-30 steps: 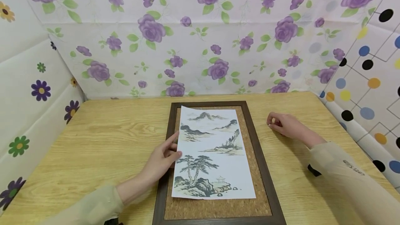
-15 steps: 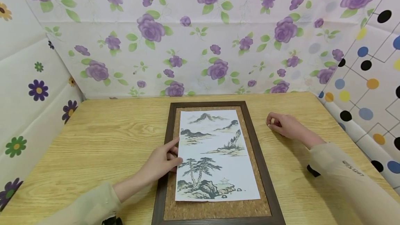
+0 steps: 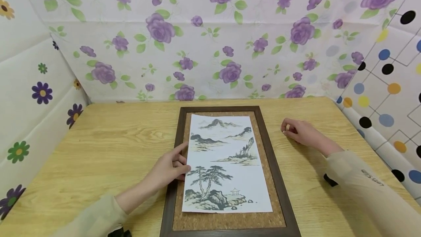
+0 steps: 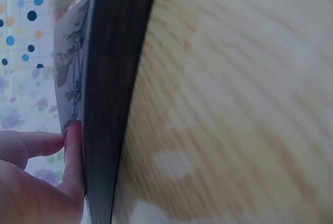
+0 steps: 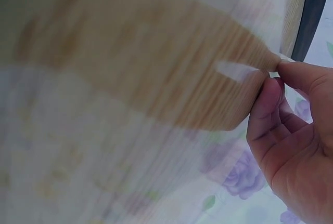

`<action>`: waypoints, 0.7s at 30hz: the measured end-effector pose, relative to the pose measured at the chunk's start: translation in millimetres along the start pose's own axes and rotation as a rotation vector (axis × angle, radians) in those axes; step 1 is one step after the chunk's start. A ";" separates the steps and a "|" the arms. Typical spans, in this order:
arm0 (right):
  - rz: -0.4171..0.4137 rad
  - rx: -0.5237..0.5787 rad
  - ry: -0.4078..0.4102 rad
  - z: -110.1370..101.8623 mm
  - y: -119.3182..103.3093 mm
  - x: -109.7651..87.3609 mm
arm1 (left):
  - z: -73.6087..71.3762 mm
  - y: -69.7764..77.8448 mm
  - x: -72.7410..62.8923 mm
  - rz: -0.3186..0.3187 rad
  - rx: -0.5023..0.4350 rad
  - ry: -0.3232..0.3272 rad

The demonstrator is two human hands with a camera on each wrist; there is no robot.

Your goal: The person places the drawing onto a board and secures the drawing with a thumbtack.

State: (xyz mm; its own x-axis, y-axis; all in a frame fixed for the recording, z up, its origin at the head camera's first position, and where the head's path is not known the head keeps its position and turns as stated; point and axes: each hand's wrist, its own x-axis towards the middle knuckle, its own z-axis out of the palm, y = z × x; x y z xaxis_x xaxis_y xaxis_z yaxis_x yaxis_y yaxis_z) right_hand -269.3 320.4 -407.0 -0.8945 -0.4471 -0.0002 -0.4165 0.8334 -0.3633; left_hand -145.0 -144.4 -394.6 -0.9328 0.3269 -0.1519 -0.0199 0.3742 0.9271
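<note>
A white sheet of paper [image 3: 227,185] printed with an ink landscape of mountains and pine trees lies over a cork board [image 3: 230,223] in a dark brown frame [image 3: 276,171]. My left hand [image 3: 166,169] pinches the sheet's left edge between thumb and fingers, and that edge curls up a little at the top corner. In the left wrist view, the thumb and a finger meet at the paper [image 4: 68,52], right beside the frame's side. On the table right of the frame rests my right hand [image 3: 300,131], its fingers loosely curled with nothing visible in them.
The light wood table [image 3: 108,145] runs beneath the frame and both hands. Behind it stands a wall covering [image 3: 197,46] with purple roses. Patterned sheets close off the left side [image 3: 19,112] and the right side [image 3: 391,105].
The sheet has shifted slightly toward me and right, then slightly back left in the last half second. My left hand moved along with it. The right hand has stayed put.
</note>
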 end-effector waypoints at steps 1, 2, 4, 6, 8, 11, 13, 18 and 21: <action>-0.003 -0.002 0.002 -0.4 -0.2 -0.1 | -0.7 0.6 0.1 -0.005 -0.004 0.003; -0.005 -0.005 0.003 -0.6 -0.4 -0.2 | -1.4 1.2 -0.1 -0.014 -0.011 0.007; -0.006 -0.010 0.006 -1.0 -1.3 -0.3 | -3.1 2.2 -0.5 -0.033 -0.027 0.015; -0.008 -0.015 0.013 -1.2 -1.7 -0.3 | -4.4 1.9 -1.0 -0.046 -0.038 0.020; -0.015 -0.019 0.018 -1.0 -2.1 0.2 | -5.5 1.7 -1.4 -0.047 -0.037 0.018; -0.027 -0.028 0.025 -1.6 -2.0 1.3 | -6.5 1.4 -1.6 -0.040 -0.032 0.009; -0.032 -0.030 0.023 -2.9 -2.1 1.9 | -6.8 1.2 -1.5 -0.036 -0.026 0.006; -0.029 -0.033 0.011 -8.6 -2.4 3.7 | -6.4 1.1 -2.1 -0.037 -0.027 0.009; -0.025 -0.042 0.013 -12.1 -2.8 5.7 | -6.0 1.4 -2.0 -0.039 -0.024 0.010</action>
State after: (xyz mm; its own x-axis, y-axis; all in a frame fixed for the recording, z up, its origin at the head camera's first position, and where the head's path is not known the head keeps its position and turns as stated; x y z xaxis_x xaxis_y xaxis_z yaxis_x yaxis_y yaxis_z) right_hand -275.2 319.4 -394.7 -0.8856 -0.4640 0.0207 -0.4450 0.8350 -0.3236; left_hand -145.3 -149.7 -390.9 -0.9346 0.3038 -0.1849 -0.0650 0.3654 0.9286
